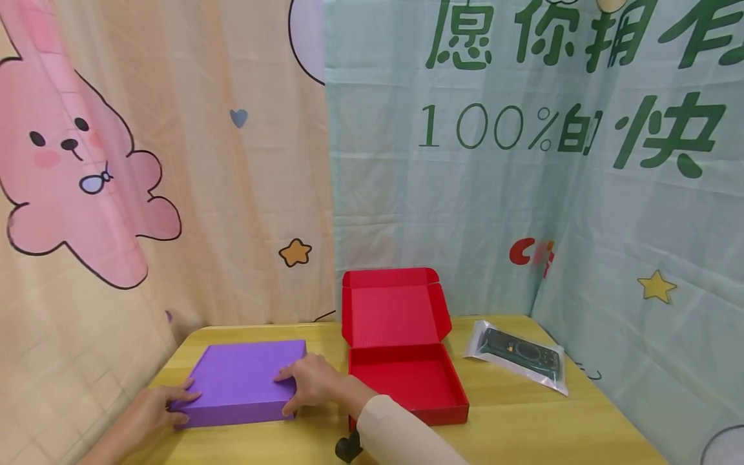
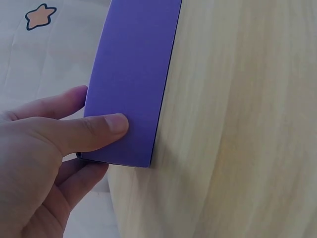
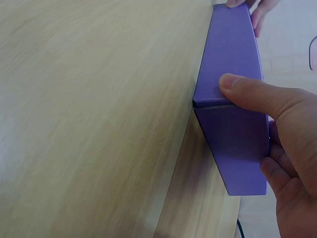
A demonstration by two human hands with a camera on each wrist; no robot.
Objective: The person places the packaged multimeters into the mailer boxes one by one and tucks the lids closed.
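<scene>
Purple box (image 1: 244, 381), lower left of head view, on tabletop (image 1: 523, 426), lid down. Left hand (image 1: 152, 411) grips its near left corner, thumb on front face; right hand (image 1: 318, 382) grips near right corner, thumb also in front. Done, seemingly: purple box shut; contents, if any, cannot tell. Not done: red box (image 1: 396, 316), lower middle, lid up, bare inside; clear packet with dark gadget (image 1: 517, 354), lower right, outside both boxes, untouched.

Peach-and-green printed cloth (image 1: 250, 194) behind a wood-grain table (image 1: 535, 423)
</scene>
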